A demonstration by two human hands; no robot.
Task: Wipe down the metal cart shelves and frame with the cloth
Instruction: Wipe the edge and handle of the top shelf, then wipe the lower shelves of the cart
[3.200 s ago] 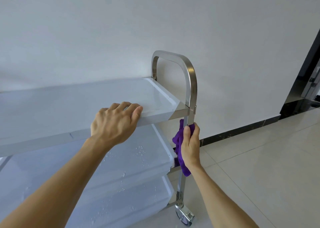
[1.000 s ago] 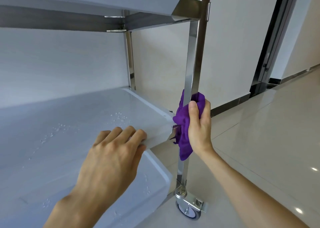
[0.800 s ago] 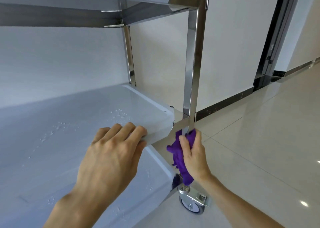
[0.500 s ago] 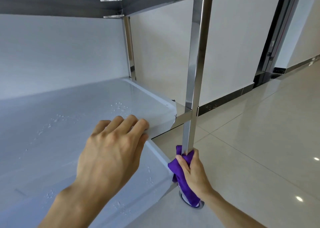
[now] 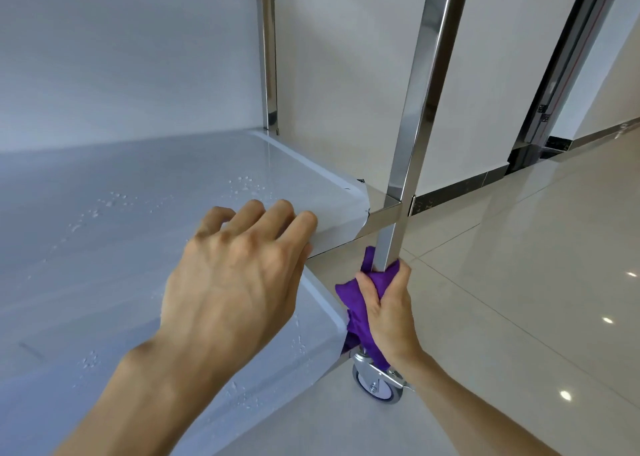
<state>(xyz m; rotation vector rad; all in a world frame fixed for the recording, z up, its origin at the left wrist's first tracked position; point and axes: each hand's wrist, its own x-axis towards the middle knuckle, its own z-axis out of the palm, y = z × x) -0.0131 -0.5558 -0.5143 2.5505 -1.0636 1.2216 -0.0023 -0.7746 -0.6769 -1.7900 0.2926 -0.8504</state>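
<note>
Purple cloth point(image 5: 360, 312) bunched round steel cart's point(image 5: 412, 137) front post, btwn shelves.

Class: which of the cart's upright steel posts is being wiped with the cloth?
The near corner post, above the caster wheel: the right hand wraps the purple cloth round it. The far post stands untouched.

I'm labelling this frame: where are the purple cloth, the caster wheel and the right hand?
purple cloth point(image 5: 351, 294), head view, bunched fold
caster wheel point(image 5: 375, 386), head view, hub
right hand point(image 5: 389, 312), head view, back
</note>
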